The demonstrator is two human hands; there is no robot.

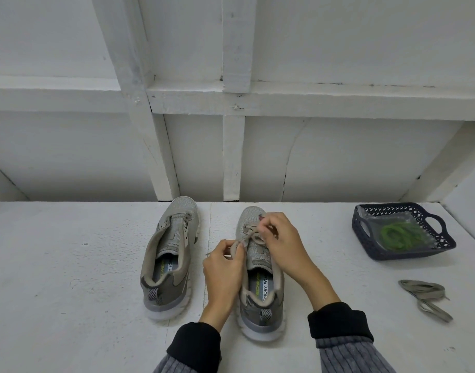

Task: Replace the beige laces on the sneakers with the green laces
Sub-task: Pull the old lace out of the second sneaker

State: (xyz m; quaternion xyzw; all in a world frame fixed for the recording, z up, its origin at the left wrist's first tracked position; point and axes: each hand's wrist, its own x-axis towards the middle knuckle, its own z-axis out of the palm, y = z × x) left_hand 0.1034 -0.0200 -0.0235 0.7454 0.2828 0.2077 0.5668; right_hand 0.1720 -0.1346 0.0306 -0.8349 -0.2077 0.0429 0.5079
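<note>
Two grey sneakers stand side by side on the white surface, toes pointing away from me. The left sneaker (168,254) has no lace in its eyelets. The right sneaker (260,273) still carries a beige lace (251,234) near its toe. My left hand (222,267) pinches a strand of that lace beside the shoe's left edge. My right hand (280,242) pinches the lace over the eyelets, hiding part of the tongue. A loose beige lace (426,294) lies at the right. Green laces (400,235) sit in a clear bag inside a dark blue basket (443,244).
A white wall with wooden framing rises just behind the sneakers. The basket stands at the far right near the surface's edge. Bare white surface stretches to the left of the sneakers.
</note>
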